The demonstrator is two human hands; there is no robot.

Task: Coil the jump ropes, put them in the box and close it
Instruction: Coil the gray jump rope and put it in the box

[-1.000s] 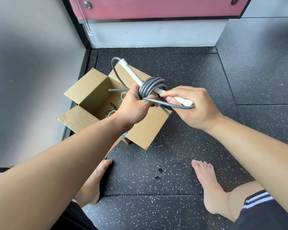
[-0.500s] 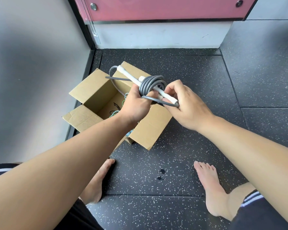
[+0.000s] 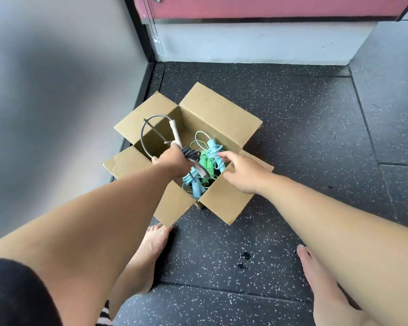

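An open cardboard box [image 3: 218, 114] stands on the dark floor with all flaps spread out. Inside lie a coiled light-blue jump rope [image 3: 213, 152] and a green jump rope [image 3: 205, 164]. My left hand [image 3: 173, 161] is shut on the coiled grey jump rope [image 3: 189, 153] with white handles, held low over the box opening; one white handle [image 3: 174, 134] and a loose grey loop stick up above the hand. My right hand [image 3: 242, 174] is open over the box's right side, fingers spread, holding nothing, its fingertips near the blue rope.
A grey wall runs along the left, close to the box. A pink cabinet [image 3: 269, 7] on a white base stands at the back. My bare feet [image 3: 149, 257] are on the speckled floor tiles just in front of the box.
My right hand has let go of the grey rope. My left hand has carried the coiled grey rope down to the box opening. The blue and green ropes inside have come into sight.
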